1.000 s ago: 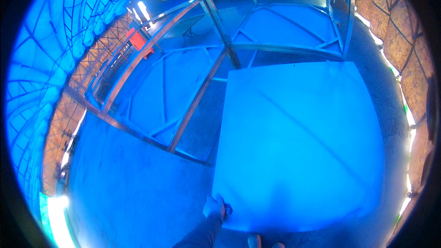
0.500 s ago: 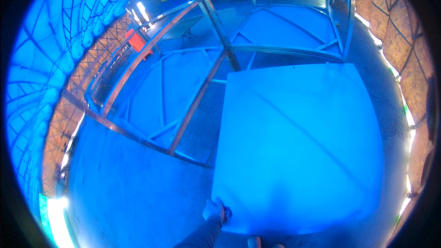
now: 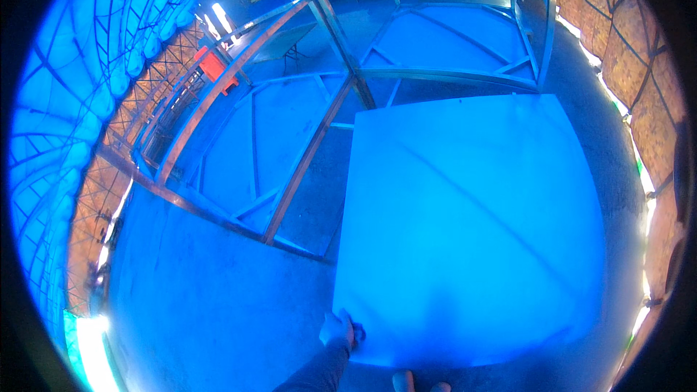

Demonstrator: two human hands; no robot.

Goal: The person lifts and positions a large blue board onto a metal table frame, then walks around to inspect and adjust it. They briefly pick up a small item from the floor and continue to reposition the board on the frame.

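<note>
A large, smooth flat sheet (image 3: 465, 225), tinted blue by the light, spreads in front of me and fills the right middle of the view. My left hand (image 3: 336, 328) is closed at its near left edge, close to the lower corner. Beside the fingers is a small dark patch that I cannot make out. My forearm in a dark sleeve reaches up from the lower edge. My right hand does not show. Soft shadows fall across the sheet's near part.
Beyond the sheet stands a metal frame (image 3: 334, 22) of square bars, with rusty members at left. Braced panels (image 3: 457, 36) lie behind it. A red object (image 3: 212, 65) is at far left. Shoe tips (image 3: 403, 380) show below the sheet. Patterned walls curve along both sides.
The sheet and the frame sit slightly higher and farther left in the view. My left hand keeps its place at the sheet's edge.
</note>
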